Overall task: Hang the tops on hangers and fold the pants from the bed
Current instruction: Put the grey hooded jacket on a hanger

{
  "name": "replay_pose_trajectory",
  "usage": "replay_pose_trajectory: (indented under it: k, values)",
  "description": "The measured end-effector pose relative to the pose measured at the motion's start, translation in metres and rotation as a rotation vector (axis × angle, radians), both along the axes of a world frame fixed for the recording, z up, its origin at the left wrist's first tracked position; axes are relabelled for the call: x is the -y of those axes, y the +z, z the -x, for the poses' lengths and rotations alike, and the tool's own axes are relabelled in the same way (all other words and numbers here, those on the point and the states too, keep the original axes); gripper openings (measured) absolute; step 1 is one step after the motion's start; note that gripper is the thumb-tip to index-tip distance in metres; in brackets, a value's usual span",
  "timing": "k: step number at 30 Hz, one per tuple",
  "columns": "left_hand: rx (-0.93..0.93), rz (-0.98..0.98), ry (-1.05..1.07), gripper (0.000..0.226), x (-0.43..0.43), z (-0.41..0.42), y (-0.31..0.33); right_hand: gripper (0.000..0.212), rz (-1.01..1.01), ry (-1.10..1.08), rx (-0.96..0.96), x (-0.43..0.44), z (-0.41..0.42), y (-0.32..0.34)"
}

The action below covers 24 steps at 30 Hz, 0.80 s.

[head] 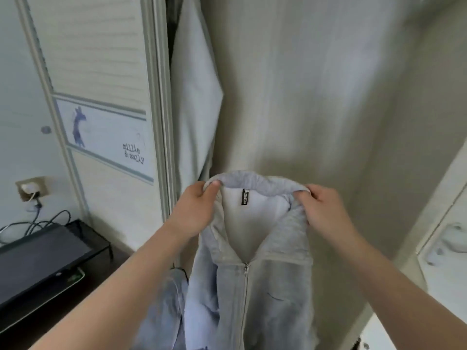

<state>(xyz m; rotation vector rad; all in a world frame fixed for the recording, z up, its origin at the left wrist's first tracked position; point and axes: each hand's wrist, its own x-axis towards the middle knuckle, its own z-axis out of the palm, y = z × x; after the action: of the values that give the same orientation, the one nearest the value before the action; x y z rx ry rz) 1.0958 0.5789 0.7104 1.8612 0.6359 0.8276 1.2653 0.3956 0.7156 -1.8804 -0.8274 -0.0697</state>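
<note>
Top in hand: a grey zip jacket (252, 294), held up in the middle of the view in front of a beige curtain (303, 97), its body hanging down toward the near edge.
Left hand (199, 208): pinches the left end of the jacket's collar (255, 181), thumb on top of the fold and fingers curled under it.
Right hand (321, 208): grips the right end of the collar, fingers bunched into the cloth.
Jacket state: the zip (245, 267) is closed up to the chest, the neck is spread open between the hands, and a black label (245, 197) shows inside.
Hanger: none is in sight. The picture is soft, so I cannot tell whether one sits inside the shoulders.
Done so far: judging from this, one top is off the bed and opened at the neck, probably ready for a hanger or for the rail.
Left to do: getting this jacket hung, then any other tops and the pants. The bed is out of view, so how much remains there cannot be judged.
Lower left of the jacket: more grey cloth (177, 286), perhaps its sleeve.
Far left: a pale cupboard door (106, 132) with an animal drawing.
Near left: a black device (43, 253) with cables and a wall socket (31, 189) above it.
</note>
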Motion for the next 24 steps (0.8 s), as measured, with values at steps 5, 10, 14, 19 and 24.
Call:
replay_pose_trajectory:
  k: [5,10,14,19,24]
  values:
    - [0.115,-0.081,-0.146,0.046,-0.05,-0.049,0.077,0.041,-0.061,-0.135,0.174,-0.038,-0.031,0.075]
    - [0.252,-0.12,-0.195,0.04,-0.082,-0.096,0.166,0.04,-0.104,-0.236,0.284,-0.064,-0.057,0.171]
    - [0.341,-0.118,-0.248,0.038,-0.094,-0.132,0.245,0.034,-0.128,-0.314,0.326,-0.072,-0.083,0.253]
    - [0.392,-0.161,-0.204,0.034,-0.099,-0.178,0.33,0.039,0.032,-0.519,0.51,-0.078,-0.11,0.336]
    - [0.439,-0.069,-0.242,0.033,-0.089,-0.218,0.389,0.027,0.267,-0.669,0.656,-0.075,-0.122,0.398]
